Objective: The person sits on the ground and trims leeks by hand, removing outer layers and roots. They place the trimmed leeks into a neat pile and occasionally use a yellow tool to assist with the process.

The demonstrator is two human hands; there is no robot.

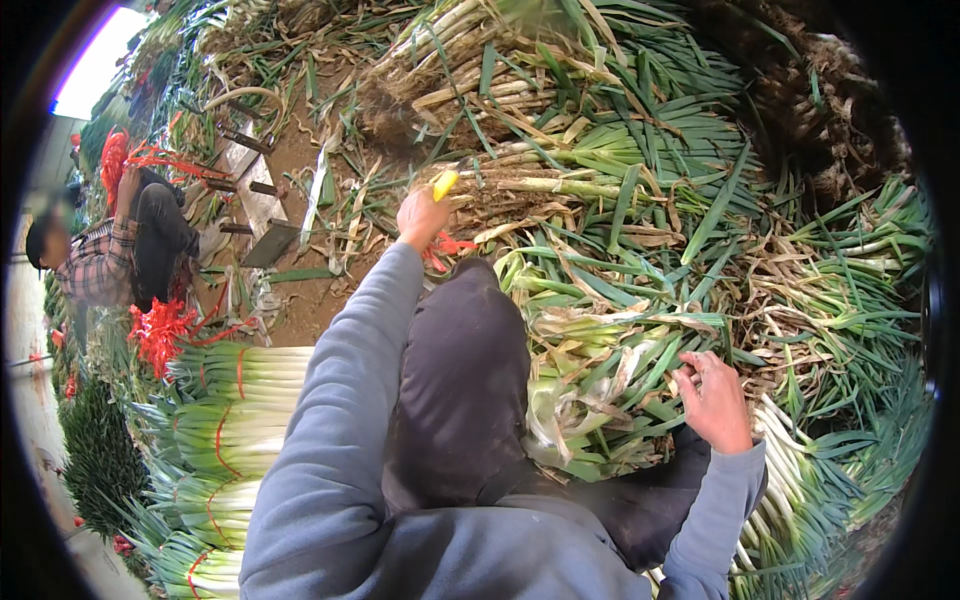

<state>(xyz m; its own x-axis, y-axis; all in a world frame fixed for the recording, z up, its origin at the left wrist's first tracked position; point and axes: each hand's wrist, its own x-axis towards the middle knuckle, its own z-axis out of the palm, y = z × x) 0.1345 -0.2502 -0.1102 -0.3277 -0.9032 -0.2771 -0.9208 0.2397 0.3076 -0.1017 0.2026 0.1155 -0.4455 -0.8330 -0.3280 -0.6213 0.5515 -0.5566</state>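
Observation:
My left hand (pixel 424 215) is closed around the yellow handle (pixel 445 184) of a small tool, whose working end is hard to make out. It is beside the root ends of a pile of unpeeled long green onions (pixel 555 182), with dirt on their roots and dry outer leaves. My right hand (pixel 711 401) hovers at the right, fingers loosely curled and thumb apart, with nothing visible in it. Below and left of it, stripped leaves and peelings (pixel 592 375) are heaped between my legs. Peeled white-stalked green onions (pixel 776 450) lie just beyond that hand.
Bundles of cleaned green onions (pixel 259 375) tied with red bands are stacked at my left. A wooden stand with metal bars (pixel 259 187) sits on the soil. Another person (pixel 112 255) sits at far left near red ties (pixel 161 334). More unpeeled onions (pixel 465 45) are piled ahead.

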